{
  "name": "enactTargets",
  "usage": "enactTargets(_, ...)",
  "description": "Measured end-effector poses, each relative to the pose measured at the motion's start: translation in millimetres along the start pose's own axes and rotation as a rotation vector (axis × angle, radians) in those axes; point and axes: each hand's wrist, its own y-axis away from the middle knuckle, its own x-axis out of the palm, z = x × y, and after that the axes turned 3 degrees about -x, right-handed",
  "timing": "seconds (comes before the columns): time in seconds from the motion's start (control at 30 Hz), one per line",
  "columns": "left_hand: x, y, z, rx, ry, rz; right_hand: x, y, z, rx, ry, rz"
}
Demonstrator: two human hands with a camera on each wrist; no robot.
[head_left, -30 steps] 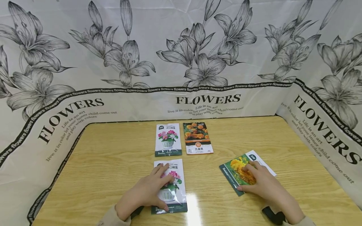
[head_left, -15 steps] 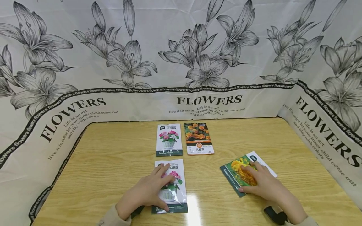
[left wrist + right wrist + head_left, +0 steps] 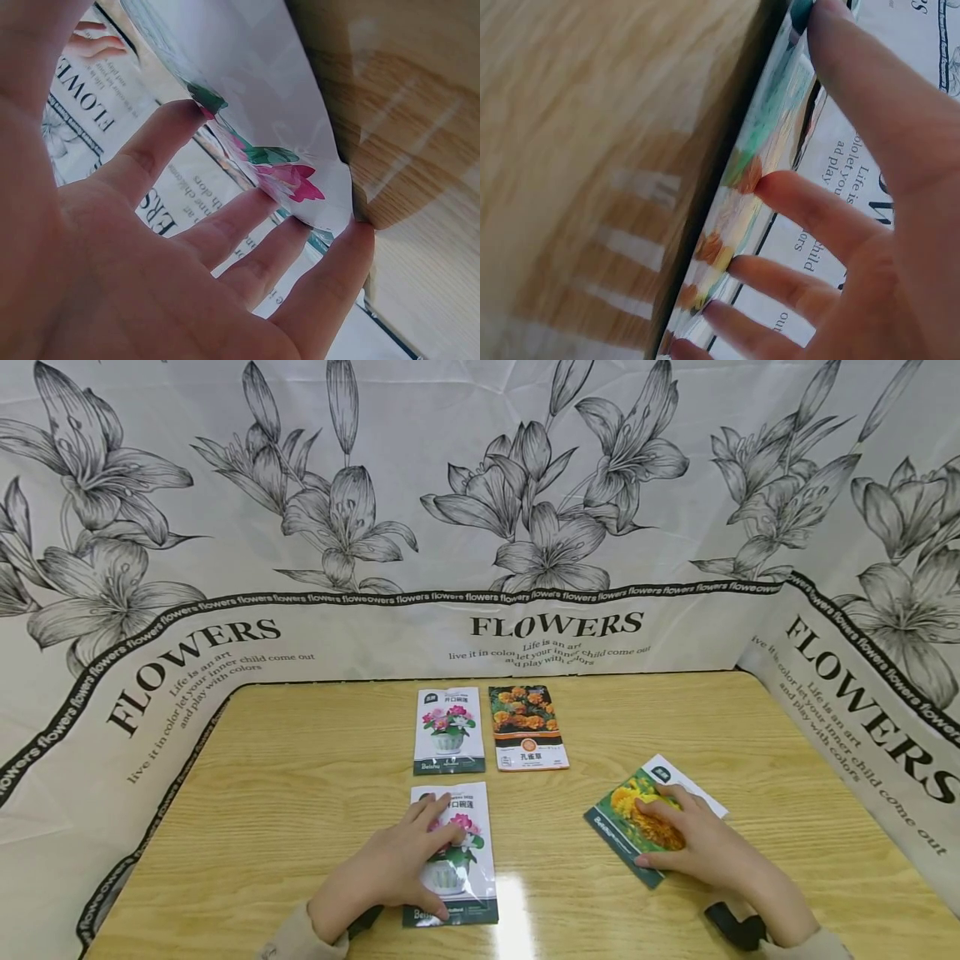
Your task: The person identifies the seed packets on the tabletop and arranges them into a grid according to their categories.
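Observation:
A white seed packet [image 3: 476, 881] with pink flowers lies near the front of the table. My left hand [image 3: 393, 864] rests on it with fingers spread; the left wrist view shows the fingertips [image 3: 199, 110] touching the packet's printed face. To the right, a green seed packet [image 3: 617, 822] with yellow and orange blooms lies slanted, its white top toward the upper right. My right hand [image 3: 697, 839] touches its face with the fingertips, thumb near the lower edge. In the right wrist view, those fingers [image 3: 810, 210] are extended onto the packet, and part of its picture is covered.
Behind them lie a second white packet [image 3: 448, 743] with pink flowers and an orange marigold packet [image 3: 528, 731], side by side and upright. The wood-grain table [image 3: 300, 760] is bordered by a flower-printed cloth [image 3: 360, 643] at the back and sides.
The green packet under my right hand has turned slightly counter-clockwise, its top shifting up and left. My left hand and the other packets stay in place.

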Motion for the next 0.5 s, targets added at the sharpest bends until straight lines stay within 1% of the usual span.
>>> enactTargets(0.13,-0.2,-0.6,-0.5,-0.011,-0.001,0.005,-1,-0.9,-4,-0.018,-0.034,0.006)
enactTargets(0.33,-1.2,-0.3,-1.7,-0.006,-0.001,0.003,-2,-2.0,-13,0.0,-0.109,0.042)
enactTargets(0.5,-0.7,-1.3,-0.9,-0.006,-0.006,0.002,-3,-3.0,-17,-0.045,-0.132,0.036)
